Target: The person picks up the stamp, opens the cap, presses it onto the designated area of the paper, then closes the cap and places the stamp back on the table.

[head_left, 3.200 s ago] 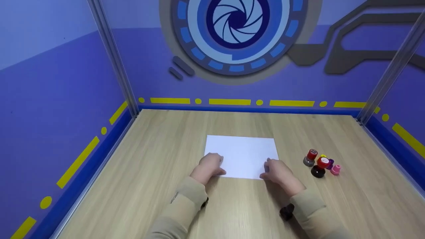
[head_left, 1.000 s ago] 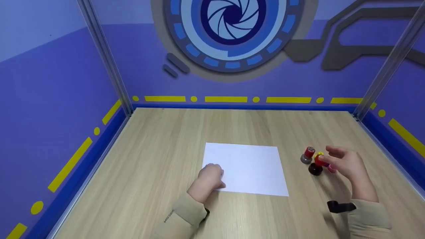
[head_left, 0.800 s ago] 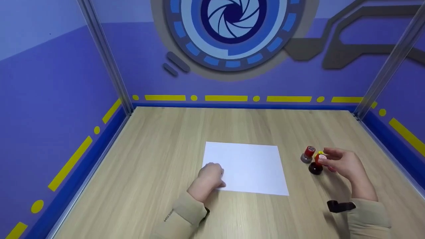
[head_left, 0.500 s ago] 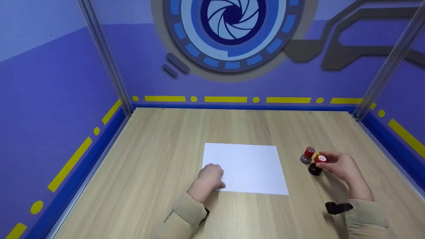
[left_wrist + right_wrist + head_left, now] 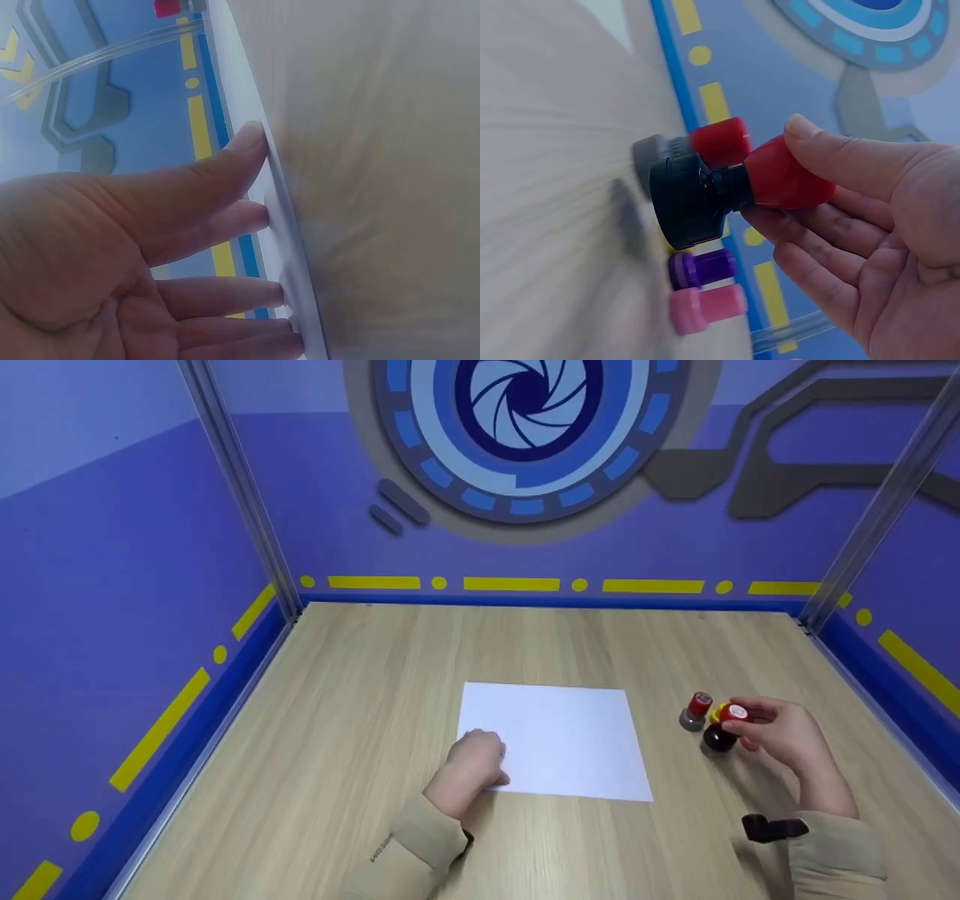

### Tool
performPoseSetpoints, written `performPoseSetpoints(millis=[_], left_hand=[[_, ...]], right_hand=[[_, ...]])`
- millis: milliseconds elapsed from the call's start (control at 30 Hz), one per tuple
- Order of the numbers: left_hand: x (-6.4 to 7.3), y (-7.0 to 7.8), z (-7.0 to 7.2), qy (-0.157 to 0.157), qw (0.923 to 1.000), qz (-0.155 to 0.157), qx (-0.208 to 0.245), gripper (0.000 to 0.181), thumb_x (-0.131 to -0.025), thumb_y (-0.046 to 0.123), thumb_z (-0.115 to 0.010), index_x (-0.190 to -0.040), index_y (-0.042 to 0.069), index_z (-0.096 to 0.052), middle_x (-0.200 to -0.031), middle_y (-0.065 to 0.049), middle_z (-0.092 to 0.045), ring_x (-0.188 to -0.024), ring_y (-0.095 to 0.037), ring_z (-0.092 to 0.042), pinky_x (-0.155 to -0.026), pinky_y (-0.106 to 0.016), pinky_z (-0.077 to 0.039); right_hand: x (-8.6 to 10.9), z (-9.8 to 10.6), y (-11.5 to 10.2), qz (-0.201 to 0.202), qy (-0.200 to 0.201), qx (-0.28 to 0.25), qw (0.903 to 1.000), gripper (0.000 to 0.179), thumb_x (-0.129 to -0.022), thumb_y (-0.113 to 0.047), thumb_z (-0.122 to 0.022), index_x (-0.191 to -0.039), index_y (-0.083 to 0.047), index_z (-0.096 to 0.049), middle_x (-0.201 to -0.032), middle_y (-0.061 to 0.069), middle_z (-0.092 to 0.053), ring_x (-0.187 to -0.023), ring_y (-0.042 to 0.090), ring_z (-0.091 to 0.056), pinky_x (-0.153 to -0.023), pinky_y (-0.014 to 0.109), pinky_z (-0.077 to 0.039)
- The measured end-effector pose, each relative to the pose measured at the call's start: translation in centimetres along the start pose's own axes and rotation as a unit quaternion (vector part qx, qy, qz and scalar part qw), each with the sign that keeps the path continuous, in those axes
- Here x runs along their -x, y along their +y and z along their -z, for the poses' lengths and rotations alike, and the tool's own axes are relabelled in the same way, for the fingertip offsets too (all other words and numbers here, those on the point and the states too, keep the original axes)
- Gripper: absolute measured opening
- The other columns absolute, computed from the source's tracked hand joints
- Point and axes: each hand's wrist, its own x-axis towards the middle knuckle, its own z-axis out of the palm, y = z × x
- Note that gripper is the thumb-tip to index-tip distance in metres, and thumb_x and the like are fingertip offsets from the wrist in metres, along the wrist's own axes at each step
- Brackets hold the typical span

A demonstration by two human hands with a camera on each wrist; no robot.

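A stamp with a red handle and black base [image 5: 686, 199] is pinched at its handle between the thumb and fingers of my right hand [image 5: 787, 739]. In the right wrist view the base stands off the table, its shadow apart from it. My left hand [image 5: 474, 765] rests its fingertips on the near left corner of a blank white sheet of paper [image 5: 570, 742]. The left wrist view shows that hand's fingers extended, with thumb and fingertips on the sheet. Beside the held stamp stands a red and grey stamp [image 5: 695, 711].
Behind the held stamp are small yellow [image 5: 718, 712], purple [image 5: 711, 268] and pink [image 5: 709, 307] stamps, partly hidden by my right hand in the head view. Blue printed walls [image 5: 135, 622] with metal corner posts border the wooden table [image 5: 360, 697].
My right hand has left the paper for the stamps, gripped the red and black one and raised it slightly. The sheet lies nearer than at first; my left hand has stayed on it.
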Motion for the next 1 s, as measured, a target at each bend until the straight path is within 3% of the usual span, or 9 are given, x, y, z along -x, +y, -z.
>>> performPoseSetpoints(millis=[167,233,400,533,600,633,800,900,1000], left_hand=[[-0.1,0.2,0.0,-0.001,0.9998,0.02,-0.003,0.03,-0.082,0.028,-0.088,-0.077,0.005,-0.069,-0.075,-0.005,-0.066,-0.078,-0.021,-0.059,-0.082,-0.038,-0.06],[-0.1,0.3,0.0,-0.003,0.9995,0.031,-0.006,0.028,-0.083,0.03,-0.086,-0.081,0.006,-0.072,-0.079,-0.005,-0.068,-0.078,-0.02,-0.059,-0.078,-0.04,-0.06],[0.0,0.6,0.3,0.012,0.9994,0.032,0.0,0.033,-0.088,0.037,-0.082,-0.108,0.012,-0.076,-0.101,-0.005,-0.075,-0.096,-0.022,-0.069,-0.083,-0.043,-0.061],[-0.1,0.9,0.9,0.046,0.9925,0.007,0.113,0.048,-0.094,0.04,-0.075,-0.134,0.014,-0.069,-0.134,-0.008,-0.071,-0.128,-0.027,-0.064,-0.104,-0.045,-0.055],[-0.2,1.0,1.1,0.068,0.9759,-0.019,0.207,0.051,-0.097,0.039,-0.072,-0.139,0.011,-0.065,-0.141,-0.009,-0.067,-0.135,-0.028,-0.06,-0.112,-0.044,-0.05],[-0.2,1.1,1.1,0.08,0.9633,-0.035,0.254,0.051,-0.098,0.038,-0.071,-0.14,0.009,-0.064,-0.142,-0.01,-0.066,-0.135,-0.029,-0.059,-0.113,-0.044,-0.049],[-0.5,2.0,0.8,0.123,0.8865,-0.095,0.436,0.05,-0.098,0.031,-0.071,-0.14,0.003,-0.063,-0.138,-0.014,-0.067,-0.128,-0.028,-0.065,-0.106,-0.039,-0.055],[-0.5,2.7,0.4,0.116,0.8469,-0.103,0.509,0.05,-0.098,0.026,-0.072,-0.14,0.002,-0.061,-0.135,-0.017,-0.068,-0.123,-0.028,-0.068,-0.101,-0.033,-0.058],[-0.6,3.3,-0.1,0.092,0.8152,-0.103,0.562,0.05,-0.097,0.02,-0.073,-0.14,0.0,-0.06,-0.133,-0.019,-0.069,-0.12,-0.029,-0.07,-0.099,-0.031,-0.059]], right_hand=[[1.0,0.6,-1.4,0.013,0.021,0.0,0.9997,0.079,-0.093,-0.051,-0.073,-0.148,0.002,-0.051,-0.143,0.034,-0.056,-0.123,0.042,-0.06,-0.095,0.049,-0.051],[1.4,0.5,-2.2,0.017,0.027,-0.006,0.9995,0.079,-0.093,-0.053,-0.072,-0.148,0.0,-0.051,-0.144,0.033,-0.056,-0.123,0.039,-0.06,-0.098,0.052,-0.05],[2.0,-0.7,-4.8,0.047,0.036,-0.027,0.9979,0.074,-0.092,-0.052,-0.073,-0.145,-0.003,-0.056,-0.139,0.025,-0.063,-0.1,-0.004,-0.061,-0.084,0.018,-0.052],[2.4,-2.5,-6.6,0.098,0.033,-0.092,0.9903,0.062,-0.094,-0.039,-0.076,-0.139,0.0,-0.06,-0.121,0.0,-0.073,-0.094,-0.01,-0.063,-0.081,0.009,-0.052],[2.6,-3.8,-7.5,0.124,0.028,-0.143,0.9815,0.054,-0.095,-0.03,-0.076,-0.136,0.003,-0.062,-0.11,-0.013,-0.073,-0.095,-0.006,-0.067,-0.082,0.011,-0.053],[2.6,-4.4,-7.9,0.136,0.023,-0.168,0.9761,0.05,-0.096,-0.025,-0.075,-0.135,0.004,-0.062,-0.106,-0.017,-0.073,-0.095,-0.003,-0.068,-0.083,0.012,-0.054],[2.8,-8.4,-9.5,0.154,0.005,-0.302,0.941,0.036,-0.096,-0.005,-0.071,-0.13,0.007,-0.064,-0.104,-0.011,-0.077,-0.098,0.005,-0.072,-0.089,0.018,-0.059],[2.9,-10.9,-10.1,0.135,0.0,-0.376,0.9169,0.033,-0.096,-0.001,-0.069,-0.128,0.005,-0.066,-0.107,-0.007,-0.079,-0.1,0.008,-0.074,-0.09,0.022,-0.06],[3.1,-13.1,-10.6,0.107,-0.007,-0.436,0.8933,0.032,-0.096,0.001,-0.068,-0.128,0.003,-0.067,-0.109,-0.003,-0.079,-0.102,0.011,-0.074,-0.091,0.024,-0.061]])
